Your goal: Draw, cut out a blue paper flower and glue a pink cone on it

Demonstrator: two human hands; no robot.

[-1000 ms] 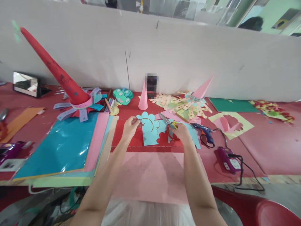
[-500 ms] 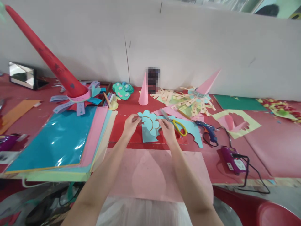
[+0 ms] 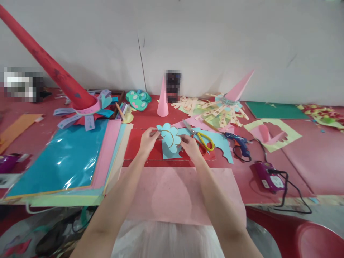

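Between my two hands is a light-blue paper flower cutout point(image 3: 170, 137) with scalloped edges and a curved line drawn on it. My left hand point(image 3: 149, 139) pinches its left edge, and my right hand point(image 3: 189, 144) pinches the right edge. Below the cutout lies a light-blue paper piece point(image 3: 170, 154) on red paper point(image 3: 139, 145). Just right of my right hand, scissors with yellow handles point(image 3: 205, 141) rest on a light-blue paper offcut point(image 3: 224, 145). Pink paper point(image 3: 170, 193) is spread under my forearms.
At left stand a long red cone hat point(image 3: 61, 77) and a stack of coloured sheets point(image 3: 72, 157). A pink cone point(image 3: 162, 102) stands at the back. To the right are a blue glue gun point(image 3: 239, 141), a purple power strip point(image 3: 268, 177) with a black cord, and a pink cone hat point(image 3: 239, 87).
The flower cutout has turned slightly in my fingers and shows more of its lower petals. The whole view has shifted a little. Both hands still hold the cutout.
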